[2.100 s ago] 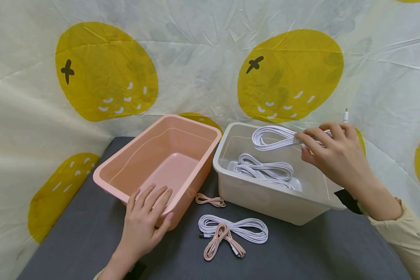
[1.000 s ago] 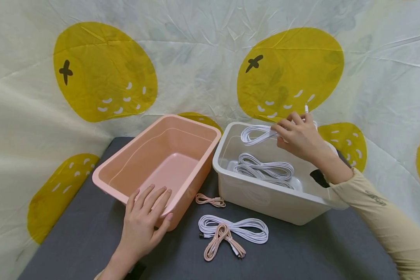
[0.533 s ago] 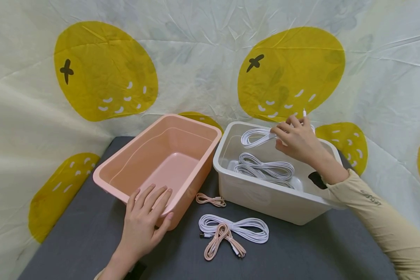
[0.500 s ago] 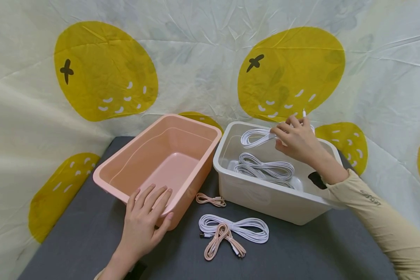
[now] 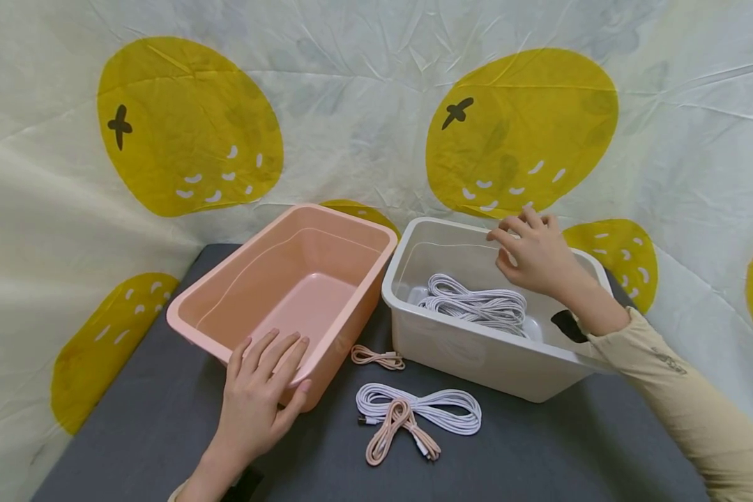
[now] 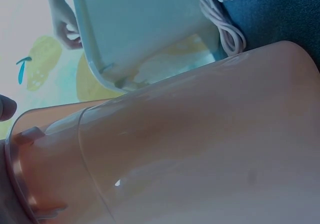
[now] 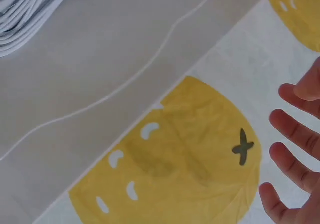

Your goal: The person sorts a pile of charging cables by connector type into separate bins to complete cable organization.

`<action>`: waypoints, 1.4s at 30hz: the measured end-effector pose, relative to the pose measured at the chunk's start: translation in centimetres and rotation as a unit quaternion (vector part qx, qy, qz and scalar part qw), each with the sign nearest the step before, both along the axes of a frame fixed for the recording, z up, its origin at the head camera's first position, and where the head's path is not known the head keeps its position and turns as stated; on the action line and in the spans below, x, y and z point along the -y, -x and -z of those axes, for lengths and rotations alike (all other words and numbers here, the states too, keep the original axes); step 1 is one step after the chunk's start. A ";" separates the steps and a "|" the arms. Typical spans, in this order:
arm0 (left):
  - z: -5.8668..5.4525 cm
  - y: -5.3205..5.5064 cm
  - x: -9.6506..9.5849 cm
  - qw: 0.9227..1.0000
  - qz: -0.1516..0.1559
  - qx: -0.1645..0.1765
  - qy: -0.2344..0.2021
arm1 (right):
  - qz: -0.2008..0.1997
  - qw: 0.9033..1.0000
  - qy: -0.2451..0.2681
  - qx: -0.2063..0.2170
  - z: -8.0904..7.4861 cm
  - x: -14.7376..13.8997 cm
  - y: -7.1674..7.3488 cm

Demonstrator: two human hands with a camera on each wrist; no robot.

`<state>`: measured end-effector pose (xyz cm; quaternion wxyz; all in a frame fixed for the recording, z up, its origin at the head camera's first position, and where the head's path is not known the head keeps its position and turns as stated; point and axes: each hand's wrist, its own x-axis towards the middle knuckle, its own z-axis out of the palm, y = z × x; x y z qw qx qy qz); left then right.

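Observation:
Over the far side of the pale grey bin (image 5: 477,359), my right hand (image 5: 533,251) hovers with loosely bent, spread fingers and holds nothing. The right wrist view shows those fingers (image 7: 292,129) apart. Coiled white cables (image 5: 477,303) lie in a heap on that bin's floor. My left hand (image 5: 257,397) rests over the near rim of the pink bin (image 5: 351,307), its fingers fairly straight over the edge and its thumb along the outside. In front lie a bundled white cable (image 5: 445,411), a pink cable (image 5: 392,432) overlapping it and another pink cable (image 5: 376,358).
Both bins stand side by side on a dark grey tabletop (image 5: 508,460), their rims close together at the middle. Behind them hangs a pale cloth (image 5: 351,125) printed with large yellow fruit shapes.
My right hand moved left over the grey bin, then let go of the coiled white cable, which now lies on the heap inside. My left hand and the pink bin have stayed put.

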<state>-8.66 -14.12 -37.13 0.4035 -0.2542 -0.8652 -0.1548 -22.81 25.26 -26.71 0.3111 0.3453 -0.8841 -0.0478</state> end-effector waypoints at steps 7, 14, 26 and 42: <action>0.0 0.0 0.0 1.000 -0.003 0.002 -0.002 | -0.008 1.000 0.023 -0.002 -1.2 0.0 -1.7; -0.2 0.0 0.0 1.000 -0.002 -0.002 -0.005 | -0.032 0.998 0.056 -0.010 -1.8 0.3 -3.7; -0.2 0.3 -0.1 0.999 0.010 -0.026 -0.023 | -0.081 0.992 0.076 -0.053 -2.1 1.5 -7.1; -0.1 0.3 -0.2 0.999 0.007 -0.026 -0.020 | -0.136 0.985 0.083 -0.060 0.2 3.5 -11.4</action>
